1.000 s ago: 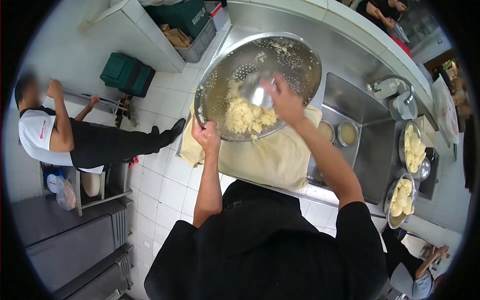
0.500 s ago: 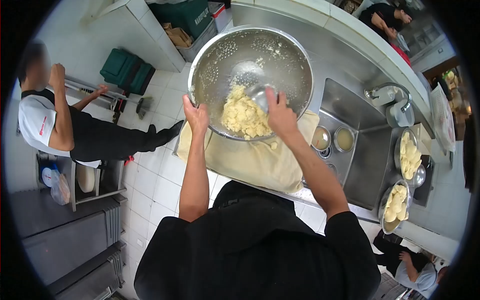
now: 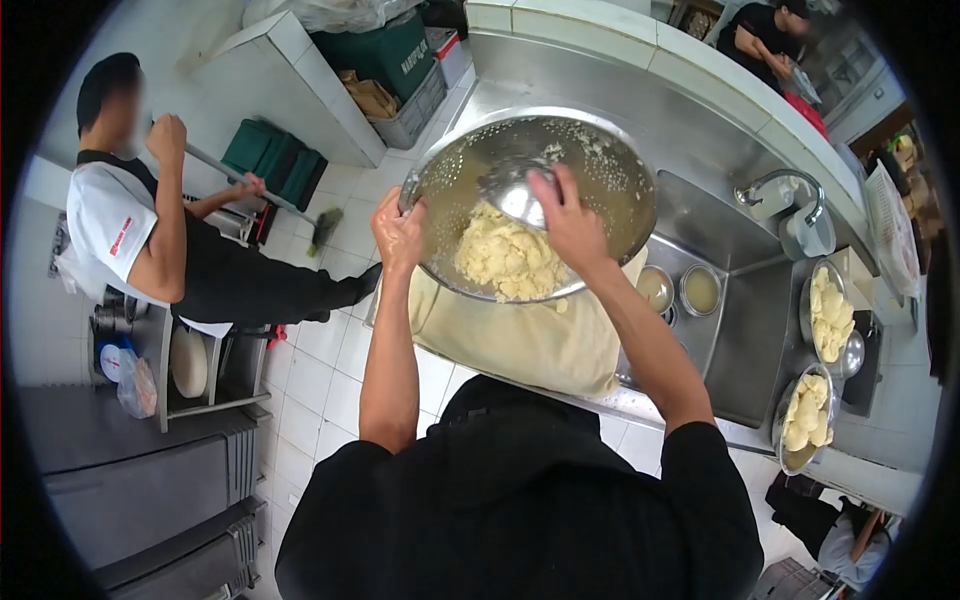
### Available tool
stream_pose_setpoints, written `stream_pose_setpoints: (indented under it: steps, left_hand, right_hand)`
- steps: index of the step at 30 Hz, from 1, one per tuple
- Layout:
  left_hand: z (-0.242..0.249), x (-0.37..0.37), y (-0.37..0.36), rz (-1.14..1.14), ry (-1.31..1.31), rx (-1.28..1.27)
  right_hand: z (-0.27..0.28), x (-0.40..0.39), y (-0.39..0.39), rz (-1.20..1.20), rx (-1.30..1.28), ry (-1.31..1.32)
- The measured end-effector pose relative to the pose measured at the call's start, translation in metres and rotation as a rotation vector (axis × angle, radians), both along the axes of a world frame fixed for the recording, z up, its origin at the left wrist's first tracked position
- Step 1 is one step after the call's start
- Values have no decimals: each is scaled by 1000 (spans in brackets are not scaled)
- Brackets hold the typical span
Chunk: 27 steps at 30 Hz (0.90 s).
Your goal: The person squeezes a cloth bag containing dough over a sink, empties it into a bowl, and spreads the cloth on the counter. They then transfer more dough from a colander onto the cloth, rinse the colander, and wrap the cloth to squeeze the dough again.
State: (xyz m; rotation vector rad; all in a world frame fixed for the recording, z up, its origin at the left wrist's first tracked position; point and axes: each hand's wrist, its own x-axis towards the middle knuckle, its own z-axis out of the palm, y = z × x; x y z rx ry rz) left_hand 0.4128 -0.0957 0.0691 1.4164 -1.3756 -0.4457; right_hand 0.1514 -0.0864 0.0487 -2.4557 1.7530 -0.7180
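A large steel bowl (image 3: 620, 190) is tilted toward me over a cream cloth (image 3: 530, 345) at the counter's edge. Crumbly pale-yellow dough (image 3: 507, 255) lies in its near part, and bits of it cling to the inner wall. My left hand (image 3: 398, 232) grips the bowl's left rim. Inside the bowl, my right hand (image 3: 570, 220) holds a rounded metal scoop (image 3: 520, 203), partly blurred, just above the dough. A small crumb of dough rests on the cloth below the rim.
A sink (image 3: 745, 345) with two small bowls is on the right. Beyond stand two bowls of yellow pieces (image 3: 832, 315) and a faucet (image 3: 780, 190). A co-worker (image 3: 130, 220) holds a broom at the left; other people are at the right corners.
The bowl has tipped further toward me, its far rim now lower in view. The scoop has moved in my right hand. The co-worker's broom has swung to the right.
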Motion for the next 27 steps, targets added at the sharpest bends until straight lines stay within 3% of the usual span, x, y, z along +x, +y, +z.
stream_pose_setpoints:
  steps: [2, 4, 5, 8, 9, 12, 14, 16, 18, 21, 25, 27]
  left_hand:
    - [3, -4, 8, -3, -45, -50]
    - [-1, 0, 12, 23, -12, -64]
    - [-2, 0, 9, 59, 39, -94]
    - [-5, 3, 18, 134, -45, -10]
    - [-1, 2, 19, 134, -47, 0]
    - [6, -6, 19, 120, -66, -18]
    - [7, -6, 24, 135, -87, -40]
    - [8, -5, 29, 142, -101, -46]
    - [7, -5, 34, 146, -74, -41]
    - [23, -17, 42, 99, -49, -71]
    - [23, -25, 43, 86, -82, -215]
    - [16, -19, 40, 162, -129, -143]
  right_hand:
    - [-33, 16, 9, 55, 22, 45]
    - [-48, 32, 35, 378, -268, 141]
    - [-44, 30, 33, 422, -251, 137]
    - [-5, 33, 19, 414, -84, 107]
    - [6, 41, 19, 438, -209, 91]
    - [-9, 42, 36, 403, -309, 244]
    - [-32, 9, 38, 475, -235, 270]
    - [-27, -6, 32, 571, -322, 336]
    - [-16, -8, 14, 515, -282, 356]
    - [2, -2, -10, 292, -309, 137]
    - [-49, -6, 43, 353, -325, 384]
    - [-58, -14, 56, 347, -219, 328]
